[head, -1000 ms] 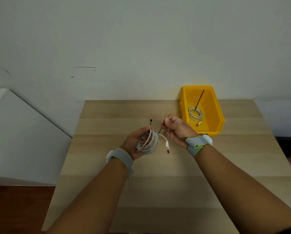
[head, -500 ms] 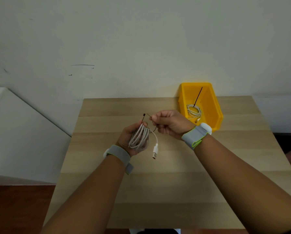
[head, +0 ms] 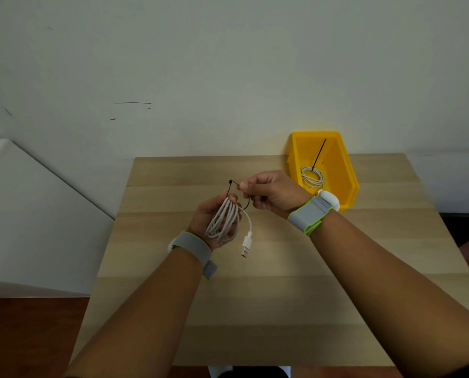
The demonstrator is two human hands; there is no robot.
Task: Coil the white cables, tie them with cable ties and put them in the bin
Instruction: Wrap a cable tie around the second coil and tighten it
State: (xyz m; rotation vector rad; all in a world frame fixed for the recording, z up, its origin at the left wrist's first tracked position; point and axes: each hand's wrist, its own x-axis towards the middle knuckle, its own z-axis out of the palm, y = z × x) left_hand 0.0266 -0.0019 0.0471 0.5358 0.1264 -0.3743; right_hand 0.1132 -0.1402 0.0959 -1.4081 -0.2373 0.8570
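While the left hand [head: 213, 218] holds a coiled white USB cable [head: 222, 222] above the pale wooden worktop [head: 255, 309], left of the yellow plastic bin [head: 351, 186] and nearer the person than it, its fingers [head: 232, 198] are curled round the bundle. A loose end with a white USB plug [head: 246, 244] hangs from the coil on the side facing the bin. A thin black cable tie [head: 230, 182] loops round the coil's top. The right hand [head: 273, 193], between coil and bin, pinches the tie's strand in closed fingers just beside its small head. Inside the bin lies a second coiled white cable [head: 313, 178], bound with a black tie [head: 319, 152] whose tail points toward the bin's far wall. Both wrists carry grey bands.
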